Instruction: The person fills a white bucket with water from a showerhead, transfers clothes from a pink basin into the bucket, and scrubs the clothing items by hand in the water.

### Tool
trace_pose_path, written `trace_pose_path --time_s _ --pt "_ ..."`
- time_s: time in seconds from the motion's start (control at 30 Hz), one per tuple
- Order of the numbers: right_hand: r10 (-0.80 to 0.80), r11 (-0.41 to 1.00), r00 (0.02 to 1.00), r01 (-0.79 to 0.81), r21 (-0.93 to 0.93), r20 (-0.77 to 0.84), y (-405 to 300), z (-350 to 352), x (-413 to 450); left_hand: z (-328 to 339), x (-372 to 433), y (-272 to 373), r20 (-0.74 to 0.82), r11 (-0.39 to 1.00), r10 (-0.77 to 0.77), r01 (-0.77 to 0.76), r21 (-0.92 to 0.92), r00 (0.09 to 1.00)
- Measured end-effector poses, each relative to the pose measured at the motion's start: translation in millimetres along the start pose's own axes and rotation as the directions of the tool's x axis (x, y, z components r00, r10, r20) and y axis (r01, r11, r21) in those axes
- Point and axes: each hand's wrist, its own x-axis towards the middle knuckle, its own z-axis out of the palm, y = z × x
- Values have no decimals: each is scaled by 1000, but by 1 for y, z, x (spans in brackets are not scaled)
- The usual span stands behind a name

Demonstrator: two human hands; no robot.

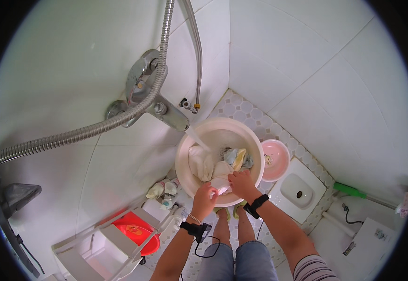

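Both of my hands are over the near side of a large cream plastic basin [182,172], holding a pale pink-white cloth [222,182] between them. My left hand [205,201] pinches its left end, and my right hand [241,184] grips its right side. White fabric [200,161] lies at the basin's left. Bluish-grey and yellow cloth [239,159] lies at the right. A stream of water [198,139] runs from the chrome faucet [172,117] into the basin.
A small pink basin [277,165] stands right of the large one, near a white squat toilet [297,191]. Several bottles [170,188] stand at the left, by a white rack [95,253] and a red basin [151,244]. A metal shower hose [84,131] crosses the upper left.
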Motion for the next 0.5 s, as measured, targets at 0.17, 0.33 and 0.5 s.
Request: trace_pose_path --time_s 0.17,0.33,0.5 --pt "99 973 993 -84 215 -63 -5 -29 -24 -8 34 -29 -153 997 68 -59 59 986" --pt "159 915 978 -96 392 -132 -13 -67 -43 -12 84 -71 111 915 71 -109 389 991" --pt "438 541 895 -340 770 88 -10 -75 -45 -3 92 -86 202 813 -90 -45 581 975"
